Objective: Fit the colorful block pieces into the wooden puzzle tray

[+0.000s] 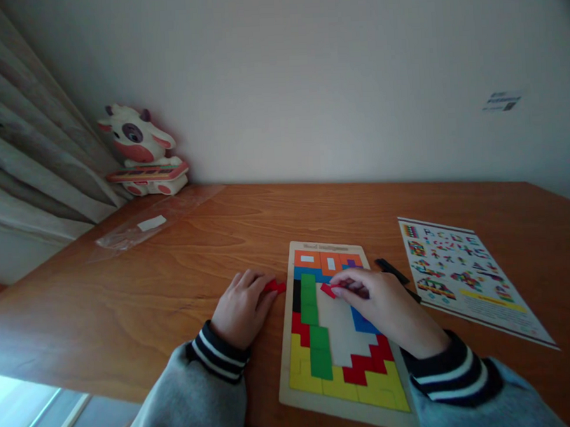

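A wooden block-puzzle board lies on the table, partly filled with orange, blue, green, black, red and yellow pieces around a bare patch in the middle. My right hand is over the board's upper right and pinches a red puzzle piece above the bare patch; part of the piece is hidden by the fingers. Just left of the board, my left hand rests on the table, its thumb and fingers closed on another red puzzle piece.
Black puzzle pieces lie right of the board, partly behind my right hand. A printed pattern sheet is farther right. At the back left are a clear plastic wrapper and a cow-shaped toy keyboard, near a curtain.
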Demonstrator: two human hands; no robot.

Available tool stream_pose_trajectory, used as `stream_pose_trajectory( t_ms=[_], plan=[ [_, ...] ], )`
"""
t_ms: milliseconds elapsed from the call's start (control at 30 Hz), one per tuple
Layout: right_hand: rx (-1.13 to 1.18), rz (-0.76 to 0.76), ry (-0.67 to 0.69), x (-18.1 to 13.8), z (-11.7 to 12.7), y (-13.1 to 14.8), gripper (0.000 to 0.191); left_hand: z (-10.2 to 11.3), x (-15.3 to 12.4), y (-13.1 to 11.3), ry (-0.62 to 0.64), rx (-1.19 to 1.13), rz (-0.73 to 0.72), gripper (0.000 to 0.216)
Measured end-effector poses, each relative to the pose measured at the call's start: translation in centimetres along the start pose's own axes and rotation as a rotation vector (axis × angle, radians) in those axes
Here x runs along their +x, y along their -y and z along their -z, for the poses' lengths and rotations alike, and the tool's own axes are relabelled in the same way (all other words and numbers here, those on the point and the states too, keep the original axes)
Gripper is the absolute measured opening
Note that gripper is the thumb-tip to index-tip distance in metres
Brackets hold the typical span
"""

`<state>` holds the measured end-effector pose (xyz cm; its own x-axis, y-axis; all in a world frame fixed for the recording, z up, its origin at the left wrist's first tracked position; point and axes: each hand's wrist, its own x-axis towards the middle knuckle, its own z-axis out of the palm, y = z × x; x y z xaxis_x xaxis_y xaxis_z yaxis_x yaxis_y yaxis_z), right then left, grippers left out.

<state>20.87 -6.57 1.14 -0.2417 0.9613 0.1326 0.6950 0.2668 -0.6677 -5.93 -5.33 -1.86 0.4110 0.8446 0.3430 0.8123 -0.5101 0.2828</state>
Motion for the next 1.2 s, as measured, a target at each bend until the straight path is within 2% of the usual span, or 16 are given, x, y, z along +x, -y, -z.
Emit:
stream_pose_trajectory(
  t_ms=[267, 567, 733, 833, 1000, 1200],
  plan=[
    [-0.043, 0.047, -0.064, -0.3, 0.2, -0.5, 0.026, 0.1, 0.1, -0.1, 0.007, -0.013, 0.004, 0.021],
    [-0.195, 0.243, -0.166, -1.1, 0.3, -0.6, 0.013, 0.2, 0.1, -0.2, 0.004, -0.011, 0.002, 0.021],
    [-0.179, 0.123, -0.289, -1.3, 0.4, -0.9, 0.015, 0.1, 0.1, -0.2, 0.003, -0.022, 0.010, 0.022],
    [-0.199, 0.217, -0.248, -1.4, 0.1, -0.8, 0.018, 0.1, 0.1, -0.2, 0.009, -0.019, 0.009, 0.022],
    [-0.233, 0.311, -0.059, -1.4, -1.1, -0.4, 0.020, 0.0, 0.1, -0.1, 0.006, -0.016, -0.004, 0.022],
    [-0.335, 0.351, -0.026, -1.6, -1.2, -0.3, 0.021, 0.0, 0.1, -0.1, 0.007, -0.028, 0.004, 0.022]
  ],
)
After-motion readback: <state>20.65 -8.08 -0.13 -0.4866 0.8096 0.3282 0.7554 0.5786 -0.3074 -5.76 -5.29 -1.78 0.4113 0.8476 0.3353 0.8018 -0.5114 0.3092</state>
